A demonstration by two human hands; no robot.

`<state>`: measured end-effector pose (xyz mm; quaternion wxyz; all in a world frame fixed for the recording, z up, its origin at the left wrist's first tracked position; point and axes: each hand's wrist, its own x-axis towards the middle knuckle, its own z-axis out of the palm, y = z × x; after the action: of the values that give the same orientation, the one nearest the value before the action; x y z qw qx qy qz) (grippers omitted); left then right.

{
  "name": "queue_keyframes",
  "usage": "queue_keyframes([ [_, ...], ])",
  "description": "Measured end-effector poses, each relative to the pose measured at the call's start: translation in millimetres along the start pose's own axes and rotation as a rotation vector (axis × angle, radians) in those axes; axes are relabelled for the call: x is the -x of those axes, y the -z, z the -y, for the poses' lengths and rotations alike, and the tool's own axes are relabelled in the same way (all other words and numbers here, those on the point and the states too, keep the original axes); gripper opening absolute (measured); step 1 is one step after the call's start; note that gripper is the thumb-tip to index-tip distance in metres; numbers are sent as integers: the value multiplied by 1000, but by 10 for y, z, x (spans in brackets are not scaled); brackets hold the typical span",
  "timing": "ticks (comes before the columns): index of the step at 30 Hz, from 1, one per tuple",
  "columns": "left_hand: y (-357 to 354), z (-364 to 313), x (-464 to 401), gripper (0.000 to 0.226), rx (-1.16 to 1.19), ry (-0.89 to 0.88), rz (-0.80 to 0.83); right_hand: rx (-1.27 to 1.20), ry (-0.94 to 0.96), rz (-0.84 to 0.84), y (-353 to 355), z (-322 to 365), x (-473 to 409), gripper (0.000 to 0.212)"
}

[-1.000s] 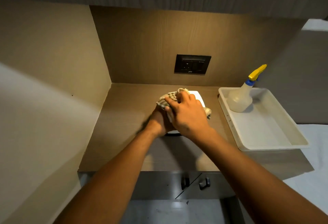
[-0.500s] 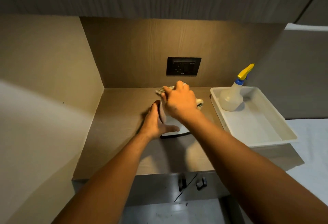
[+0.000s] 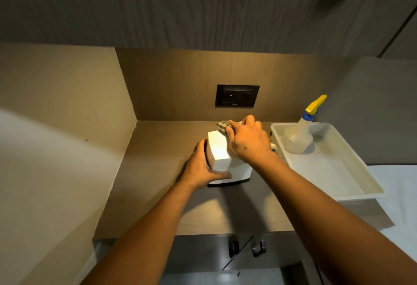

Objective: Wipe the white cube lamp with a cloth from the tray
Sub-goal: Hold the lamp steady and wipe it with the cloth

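Note:
The white cube lamp (image 3: pixel 220 151) stands on the wooden shelf, its top lit. My left hand (image 3: pixel 203 167) grips its left side and front lower corner, thumb across the front face. My right hand (image 3: pixel 247 141) presses a checked cloth (image 3: pixel 222 124) onto the far right part of the lamp's top; most of the cloth is hidden under the hand, with a bit showing at the right edge. The white tray (image 3: pixel 352 185) lies to the right of the lamp.
A clear spray bottle (image 3: pixel 297 136) with a yellow and blue trigger stands in the tray's far left corner. A black wall socket (image 3: pixel 237 96) sits on the back panel. A side panel closes the shelf on the left. Drawer handles (image 3: pixel 247 247) show below the shelf's front edge.
My right hand has slid the cloth toward the back right of the lamp's top, uncovering the lit top. My left hand has shifted to hold the lamp's left side.

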<state>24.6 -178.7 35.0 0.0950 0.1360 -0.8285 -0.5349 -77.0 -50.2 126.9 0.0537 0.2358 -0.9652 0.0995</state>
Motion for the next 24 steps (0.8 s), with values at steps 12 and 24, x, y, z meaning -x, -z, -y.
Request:
queue_keyframes([
  [12, -33, -60, -11, 34, 287, -2, 140, 49, 277, -154, -107, 492, 572, 43],
  [24, -15, 30, -19, 127, 2, 4, -28, -149, -80, -291, -238, 19, 682, 47],
])
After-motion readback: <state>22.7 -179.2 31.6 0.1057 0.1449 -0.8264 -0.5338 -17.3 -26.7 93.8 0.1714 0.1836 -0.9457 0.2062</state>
